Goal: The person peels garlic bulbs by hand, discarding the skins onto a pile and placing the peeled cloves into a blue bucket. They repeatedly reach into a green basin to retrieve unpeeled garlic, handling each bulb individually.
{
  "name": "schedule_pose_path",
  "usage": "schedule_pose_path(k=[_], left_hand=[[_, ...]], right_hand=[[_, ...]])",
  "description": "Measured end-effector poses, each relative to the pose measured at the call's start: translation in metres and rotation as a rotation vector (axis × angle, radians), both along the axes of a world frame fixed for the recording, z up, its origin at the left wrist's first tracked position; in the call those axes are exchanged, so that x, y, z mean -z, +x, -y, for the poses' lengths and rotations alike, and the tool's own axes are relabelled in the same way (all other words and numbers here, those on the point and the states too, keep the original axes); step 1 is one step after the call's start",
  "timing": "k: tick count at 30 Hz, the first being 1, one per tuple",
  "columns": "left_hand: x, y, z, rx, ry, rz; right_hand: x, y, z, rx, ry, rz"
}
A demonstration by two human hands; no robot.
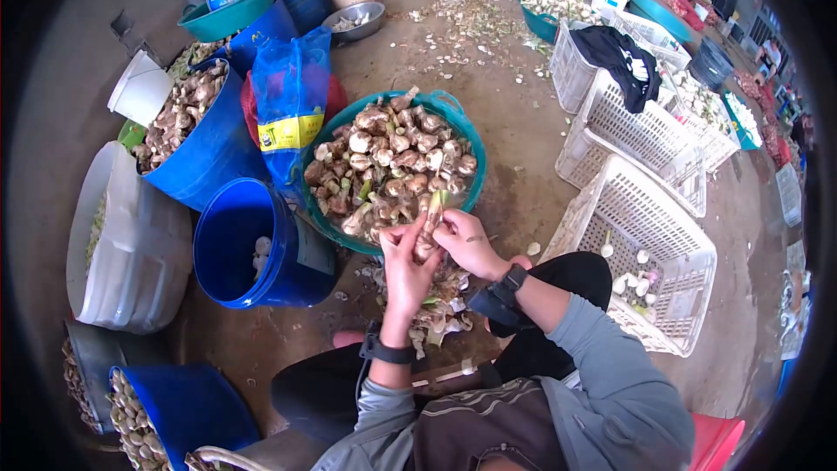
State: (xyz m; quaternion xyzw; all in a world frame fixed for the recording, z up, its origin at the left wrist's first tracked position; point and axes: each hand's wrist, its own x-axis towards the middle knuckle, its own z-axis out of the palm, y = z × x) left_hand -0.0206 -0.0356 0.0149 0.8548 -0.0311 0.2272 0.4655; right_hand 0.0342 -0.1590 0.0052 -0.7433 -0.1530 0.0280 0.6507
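A garlic bulb (426,249) with a green-tipped stem is held upright over the near rim of the green basin. The fingers of my left hand (406,269) are closed round its lower part. My right hand (469,246) pinches the stem side of the same bulb; its fingertips are partly hidden. Just beyond both hands, the green basin (478,157) is heaped with unpeeled garlic bulbs (392,153) with brownish skins. Below my hands, loose peelings (440,301) lie in a pile between my knees.
To the right, a white plastic crate (676,240) has several peeled bulbs (636,286) in it, with more crates behind. On the left stand a blue bucket (261,249) with something pale inside and a blue barrel (205,144) full of garlic. Scraps litter the floor (514,131).
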Motion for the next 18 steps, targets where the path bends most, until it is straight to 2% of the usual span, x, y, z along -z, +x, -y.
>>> schedule_pose_path(k=[1, 2, 4, 5, 6, 8, 9, 10, 12, 13, 14, 15, 16, 17, 18], left_hand=[[0.004, 0.003, -0.007, 0.095, -0.097, -0.032], [0.005, 0.005, -0.009, 0.216, -0.346, -0.058], [0.005, 0.003, -0.007, 0.283, -0.973, -0.266], [0.011, 0.003, -0.008, 0.303, -1.026, -0.212], [0.005, 0.004, 0.0, 0.258, -1.098, -0.12], [0.004, 0.007, 0.012, 0.104, -1.006, -0.028], [0.013, 0.006, 0.009, 0.023, -0.732, -0.073], [0.019, 0.011, 0.012, -0.025, -0.5, 0.028], [0.014, 0.012, 0.015, -0.06, -0.789, -0.116], [0.013, 0.017, 0.013, -0.125, -0.913, -0.218], [0.007, 0.023, 0.003, -0.036, -1.24, -0.388], [0.005, 0.023, -0.006, -0.041, -1.237, -0.393], [0.004, 0.019, -0.013, 0.098, -1.203, -0.472], [0.003, 0.016, -0.015, 0.239, -1.165, -0.544], [-0.007, 0.009, -0.006, 0.1, -0.923, -0.44]], right_hand=[[0.017, 0.002, 0.001, -0.013, 0.097, -0.124], [0.012, 0.0, 0.001, -0.017, 0.104, -0.129], [0.002, -0.003, 0.0, -0.153, 0.507, -0.382], [0.013, 0.003, 0.002, -0.26, 0.535, -0.428], [0.0, 0.003, 0.001, -0.26, 0.549, -0.436], [-0.023, 0.005, 0.005, -0.322, 0.733, -0.627], [-0.013, 0.01, 0.005, -0.325, 0.579, -0.525], [-0.013, 0.009, 0.005, -0.33, 0.381, -0.462], [-0.004, 0.011, 0.006, -0.417, 0.541, -0.581], [-0.001, 0.009, 0.007, -0.378, 0.451, -0.411], [-0.004, 0.005, 0.007, -0.339, 0.357, -0.244], [0.001, 0.01, 0.007, -0.248, 0.219, 0.072], [0.009, 0.01, 0.007, -0.251, 0.222, 0.062], [0.015, 0.01, 0.006, -0.242, 0.272, -0.079], [0.02, 0.011, 0.006, -0.227, 0.32, -0.214]])
